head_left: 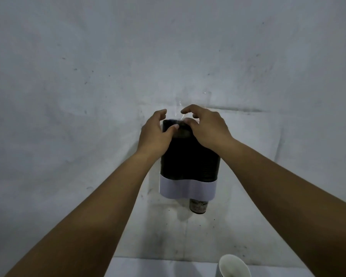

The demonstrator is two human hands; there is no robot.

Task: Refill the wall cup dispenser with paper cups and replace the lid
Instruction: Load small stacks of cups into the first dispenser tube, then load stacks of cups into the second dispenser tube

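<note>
Both hands are curled at the top of the dispenser [188, 154] on the wall. Its dark top edge is held by the left hand [155, 134], while something clear, maybe the lid [180, 108], seems pinched by the right hand [206, 126]. Dark cups can be seen inside, and one [198, 205] sticks out below. Probably the lid is being fitted; next it must be lined up and pressed down.

A pale grey wall [88, 56] fills nearly everything — scuffed, flecked with small dark marks. Low down it turns whiter and dirtier, with smudges. At the bottom edge sits a white surface [158, 266] — dim, flat light overall.
</note>
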